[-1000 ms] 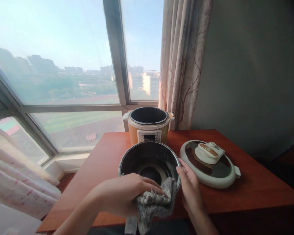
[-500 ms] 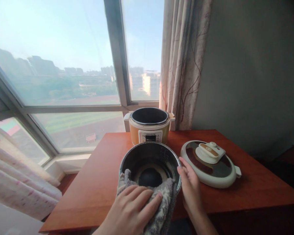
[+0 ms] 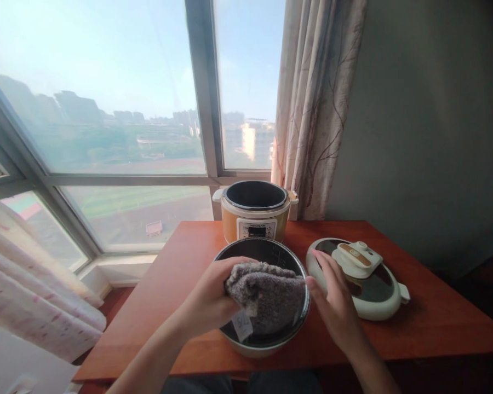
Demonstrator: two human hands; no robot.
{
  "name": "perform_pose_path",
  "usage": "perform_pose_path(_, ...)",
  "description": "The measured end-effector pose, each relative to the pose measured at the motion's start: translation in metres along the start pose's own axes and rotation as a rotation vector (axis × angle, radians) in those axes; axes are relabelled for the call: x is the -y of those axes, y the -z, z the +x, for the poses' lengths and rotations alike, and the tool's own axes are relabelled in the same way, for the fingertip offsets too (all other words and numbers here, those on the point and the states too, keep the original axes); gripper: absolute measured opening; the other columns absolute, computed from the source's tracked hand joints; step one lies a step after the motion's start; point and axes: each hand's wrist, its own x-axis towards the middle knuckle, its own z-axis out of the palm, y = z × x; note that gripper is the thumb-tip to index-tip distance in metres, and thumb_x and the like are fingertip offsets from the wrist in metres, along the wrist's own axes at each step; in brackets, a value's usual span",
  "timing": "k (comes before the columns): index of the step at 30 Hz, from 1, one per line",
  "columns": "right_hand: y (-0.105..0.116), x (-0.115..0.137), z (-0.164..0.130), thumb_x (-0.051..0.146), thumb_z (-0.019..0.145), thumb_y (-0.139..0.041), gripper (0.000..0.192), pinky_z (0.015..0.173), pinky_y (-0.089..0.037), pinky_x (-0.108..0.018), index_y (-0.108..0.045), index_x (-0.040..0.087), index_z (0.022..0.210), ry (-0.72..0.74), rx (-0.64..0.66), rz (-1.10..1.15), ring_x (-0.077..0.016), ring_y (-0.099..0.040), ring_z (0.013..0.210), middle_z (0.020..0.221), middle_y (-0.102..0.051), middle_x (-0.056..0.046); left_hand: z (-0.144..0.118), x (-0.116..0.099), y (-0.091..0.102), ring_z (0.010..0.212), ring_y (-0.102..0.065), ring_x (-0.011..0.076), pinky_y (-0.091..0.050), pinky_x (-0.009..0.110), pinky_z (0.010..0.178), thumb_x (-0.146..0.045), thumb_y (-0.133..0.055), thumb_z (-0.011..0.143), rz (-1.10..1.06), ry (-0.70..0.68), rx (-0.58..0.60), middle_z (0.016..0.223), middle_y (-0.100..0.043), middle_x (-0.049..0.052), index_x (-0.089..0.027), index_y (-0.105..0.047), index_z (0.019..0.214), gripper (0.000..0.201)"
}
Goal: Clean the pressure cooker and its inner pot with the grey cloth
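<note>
A grey fuzzy cloth (image 3: 267,293) is bunched in my left hand (image 3: 213,293), whose fingers are closed on it. It covers much of the opening of a dark inner pot (image 3: 258,350), and a white tag hangs from it. The pot is at the table's front edge, tilted less toward me than before. Beside the pot's right rim is my right hand (image 3: 332,301), fingers stretched and apart, thumb at the cloth's edge; whether it touches rim or cloth I cannot tell. Behind the pot stands a yellow-and-white electric pressure cooker (image 3: 229,225), its top uncovered and its inside dark.
The cooker's white lid (image 3: 378,311) lies right of the pot on the reddish-brown table (image 3: 148,317). A window (image 3: 127,180) rises behind the table, with a curtain (image 3: 308,109) at its right and another curtain (image 3: 36,284) at the lower left.
My left hand has lifted and turned with the cloth, from the pot's near rim to above its opening. My right hand's fingers have come off the right rim and spread. The pot sits more upright.
</note>
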Motion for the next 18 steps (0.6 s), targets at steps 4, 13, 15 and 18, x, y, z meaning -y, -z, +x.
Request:
perform_pose_path(4, -0.001, 0.024, 0.017, 0.049, 0.079, -0.074, 0.065, 0.111, -0.038, -0.045, -0.06, 0.028, 0.139, 0.048, 0.449, 0.071, -0.032, -0.056, 0.127, 0.136, -0.063, -0.007, 0.016, 0.003, 0.0, 0.097, -0.068, 0.0257, -0.054, 0.031, 0.086, -0.025, -0.077, 0.073, -0.144, 0.075, -0.047, 0.102, -0.075, 0.008, -0.015, -0.073, 0.107, 0.035)
perform_pose_path(13, -0.006, 0.055, 0.078, 0.032, 0.079, -0.074, 0.029, 0.087, -0.05, -0.034, -0.072, 0.023, 0.107, 0.135, 0.403, -0.037, -0.0227, -0.066, 0.095, 0.104, -0.074, -0.003, 0.044, 0.0, 0.012, 0.103, -0.064, 0.0263, -0.051, 0.033, 0.09, -0.035, -0.08, 0.071, -0.158, 0.254, -0.139, 0.11, -0.071, 0.007, -0.017, -0.061, 0.13, 0.065)
perform_pose_path(15, -0.008, 0.062, 0.082, 0.028, 0.079, -0.073, 0.027, 0.087, -0.049, -0.033, -0.073, 0.023, 0.105, 0.17, 0.417, -0.047, -0.0225, -0.066, 0.096, 0.104, -0.074, -0.003, 0.044, 0.004, 0.016, 0.1, -0.064, 0.0249, -0.051, 0.031, 0.086, -0.032, -0.08, 0.068, -0.147, 0.256, -0.12, 0.111, -0.07, 0.007, -0.018, -0.06, 0.131, 0.068)
perform_pose_path(18, -0.008, 0.065, 0.085, 0.026, 0.079, -0.072, 0.025, 0.088, -0.049, -0.033, -0.073, 0.023, 0.104, 0.206, 0.445, -0.06, -0.0224, -0.066, 0.098, 0.105, -0.074, -0.003, 0.041, 0.012, 0.021, 0.095, -0.062, 0.0229, -0.049, 0.029, 0.081, -0.023, -0.075, 0.065, -0.1, 0.242, -0.103, 0.107, -0.071, 0.006, -0.017, -0.065, 0.122, 0.058)
